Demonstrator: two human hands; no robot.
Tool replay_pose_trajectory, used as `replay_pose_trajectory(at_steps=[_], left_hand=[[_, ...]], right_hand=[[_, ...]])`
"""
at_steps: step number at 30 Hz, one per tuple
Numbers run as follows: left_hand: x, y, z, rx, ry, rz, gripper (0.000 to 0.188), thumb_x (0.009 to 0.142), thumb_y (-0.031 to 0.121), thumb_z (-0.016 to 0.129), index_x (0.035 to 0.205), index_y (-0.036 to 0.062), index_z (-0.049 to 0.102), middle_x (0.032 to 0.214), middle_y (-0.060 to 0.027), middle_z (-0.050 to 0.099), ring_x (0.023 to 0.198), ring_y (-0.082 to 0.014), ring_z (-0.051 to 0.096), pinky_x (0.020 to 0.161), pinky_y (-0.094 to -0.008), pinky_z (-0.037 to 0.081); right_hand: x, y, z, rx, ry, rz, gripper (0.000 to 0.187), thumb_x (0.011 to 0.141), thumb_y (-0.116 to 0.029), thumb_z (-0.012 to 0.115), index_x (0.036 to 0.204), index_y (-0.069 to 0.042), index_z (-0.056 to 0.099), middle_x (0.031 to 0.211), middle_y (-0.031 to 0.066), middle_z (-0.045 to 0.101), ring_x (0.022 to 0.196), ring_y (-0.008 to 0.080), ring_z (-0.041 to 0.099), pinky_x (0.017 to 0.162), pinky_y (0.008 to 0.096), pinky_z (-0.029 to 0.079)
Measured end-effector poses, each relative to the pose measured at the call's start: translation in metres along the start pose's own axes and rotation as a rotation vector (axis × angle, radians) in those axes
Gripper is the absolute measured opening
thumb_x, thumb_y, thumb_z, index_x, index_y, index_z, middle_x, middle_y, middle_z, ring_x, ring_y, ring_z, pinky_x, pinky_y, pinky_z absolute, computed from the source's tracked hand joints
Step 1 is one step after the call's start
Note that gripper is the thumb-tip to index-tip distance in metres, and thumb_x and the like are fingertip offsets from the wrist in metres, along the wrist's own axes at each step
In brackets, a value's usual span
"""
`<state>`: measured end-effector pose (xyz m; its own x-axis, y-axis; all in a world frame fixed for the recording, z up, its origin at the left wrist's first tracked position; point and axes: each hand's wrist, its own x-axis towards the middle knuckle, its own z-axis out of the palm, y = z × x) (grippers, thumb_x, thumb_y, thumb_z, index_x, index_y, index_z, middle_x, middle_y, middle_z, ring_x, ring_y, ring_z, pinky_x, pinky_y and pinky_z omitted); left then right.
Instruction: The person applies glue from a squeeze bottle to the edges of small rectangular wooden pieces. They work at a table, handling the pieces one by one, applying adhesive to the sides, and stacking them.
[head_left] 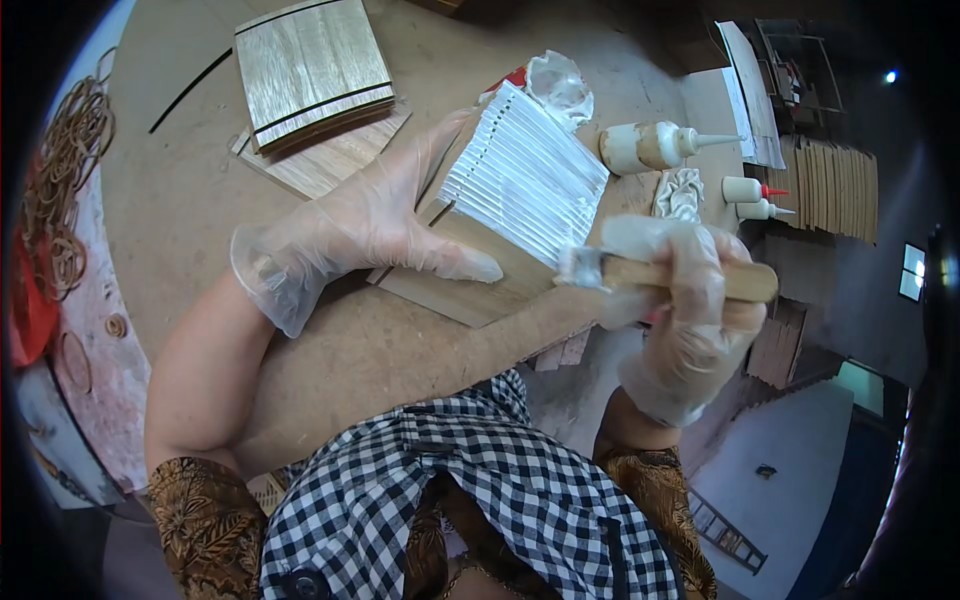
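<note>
White glue-like coating covers the ridged top of a slatted wooden block (525, 175), which lies near the right end of the worktable (340, 380), close to its near edge. A gloved left hand (390, 215) spreads over the block's left side, thumb extended along the wood below the coated ridges, fingers apart from it along the far side. The gloved right hand (690, 310) pinches the handle of a brush (645, 274) between thumb and fingers; its whitened bristles hover at the block's near right corner, too blurred to tell whether they touch.

Behind the block, a crumpled clear plastic container (560, 90) holds white smears, its depth hidden. Toward the worktable's right edge, a large white bottle (630, 148) with brown stains points its nozzle right; its fill cannot be seen. Farther right are a red-tipped bottle (741, 190) and a white-nozzled bottle (752, 211), while a crumpled white cloth (679, 193) lies nearer the brush.

Wooden panels (315, 75) rest partly over a flat board (330, 165) near the far edge, beside a dark strip (190, 90). Rubber bands (75, 150) heap beyond the left edge.
</note>
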<state>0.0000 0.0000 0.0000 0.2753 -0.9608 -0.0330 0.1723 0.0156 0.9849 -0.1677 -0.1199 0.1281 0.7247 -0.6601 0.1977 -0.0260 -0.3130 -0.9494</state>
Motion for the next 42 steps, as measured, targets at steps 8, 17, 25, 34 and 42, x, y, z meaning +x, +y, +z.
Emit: replay_pose_trajectory(at_steps=[8, 17, 25, 34, 42], left_hand=[[0.002, -0.012, -0.003, 0.047, 0.020, 0.127, 0.123, 0.055, 0.033, 0.093, 0.149, -0.0010, 0.022, 0.141, -0.0210, 0.045, 0.135, -0.0292, 0.040, 0.113, -0.0356, 0.031], [0.002, -0.010, 0.000, -0.040, -0.007, 0.115, 0.121, 0.056, 0.032, 0.092, 0.150, 0.0008, 0.022, 0.139, -0.0199, 0.047, 0.133, -0.0276, 0.043, 0.112, -0.0350, 0.032], [0.002, -0.014, -0.002, -0.028, -0.013, 0.148, 0.121, 0.058, 0.033, 0.092, 0.149, -0.0010, 0.020, 0.140, -0.0194, 0.046, 0.133, -0.0281, 0.043, 0.112, -0.0350, 0.032], [-0.003, 0.007, -0.005, 0.061, -0.106, 0.014, 0.109, 0.063, 0.032, 0.090, 0.146, 0.0021, 0.027, 0.139, -0.0181, 0.047, 0.132, -0.0272, 0.043, 0.112, -0.0361, 0.032], [0.003, -0.014, -0.001, 0.018, -0.030, 0.143, 0.119, 0.059, 0.032, 0.091, 0.149, 0.0008, 0.021, 0.141, -0.0193, 0.044, 0.135, -0.0289, 0.039, 0.113, -0.0364, 0.029]], right_hand=[[0.019, 0.001, 0.033, -0.066, 0.109, -0.049, 0.020, 0.093, -0.015, 0.060, 0.085, 0.003, 0.066, 0.084, 0.0049, 0.064, 0.074, 0.0085, 0.059, 0.064, 0.0225, 0.047], [0.019, -0.006, -0.009, -0.105, 0.022, -0.084, 0.018, 0.089, -0.013, 0.060, 0.083, 0.003, 0.066, 0.081, 0.0063, 0.064, 0.075, 0.0106, 0.061, 0.072, 0.0243, 0.048], [0.027, 0.001, 0.032, -0.136, -0.135, -0.023, 0.022, 0.095, -0.015, 0.060, 0.088, 0.005, 0.068, 0.074, 0.0059, 0.067, 0.057, 0.0096, 0.061, 0.050, 0.0228, 0.047], [0.057, 0.006, 0.060, -0.213, -0.348, -0.363, 0.013, 0.090, -0.009, 0.064, 0.088, 0.003, 0.067, 0.081, 0.0048, 0.067, 0.067, 0.0094, 0.062, 0.059, 0.0239, 0.049], [0.045, -0.007, 0.026, -0.093, -0.096, -0.170, 0.017, 0.092, -0.016, 0.060, 0.088, 0.000, 0.067, 0.086, 0.0032, 0.065, 0.076, 0.0104, 0.060, 0.073, 0.0231, 0.046]])
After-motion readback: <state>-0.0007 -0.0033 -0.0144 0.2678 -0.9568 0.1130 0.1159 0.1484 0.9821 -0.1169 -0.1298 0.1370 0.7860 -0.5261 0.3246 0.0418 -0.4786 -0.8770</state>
